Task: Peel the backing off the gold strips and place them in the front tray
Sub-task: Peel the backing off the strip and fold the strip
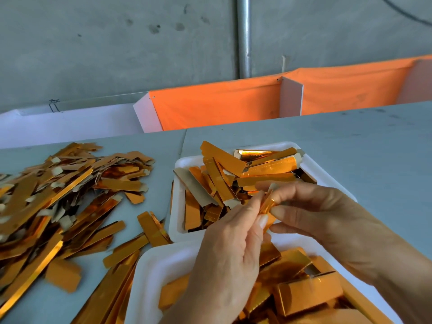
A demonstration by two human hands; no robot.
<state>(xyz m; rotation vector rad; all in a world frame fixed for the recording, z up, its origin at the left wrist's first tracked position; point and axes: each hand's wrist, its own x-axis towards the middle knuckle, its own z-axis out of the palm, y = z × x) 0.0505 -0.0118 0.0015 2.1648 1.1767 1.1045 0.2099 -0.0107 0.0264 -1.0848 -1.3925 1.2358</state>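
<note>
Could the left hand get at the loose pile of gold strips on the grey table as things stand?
Probably not right away. The left hand and right hand both pinch a small gold foil strip above the white trays. The loose pile of gold strips lies open on its side, nothing between.

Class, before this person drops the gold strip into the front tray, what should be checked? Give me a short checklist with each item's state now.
1. Gold strip gripped by both hands: ok, left hand and right hand pinch it.
2. Backing fully peeled off: cannot tell, fingers hide it.
3. Front tray within reach below the hands: ok.
4. Front tray has room: ok, though well filled.
5. Hands over the front tray, not the back tray: not ok, they hover over the border between both.
</note>
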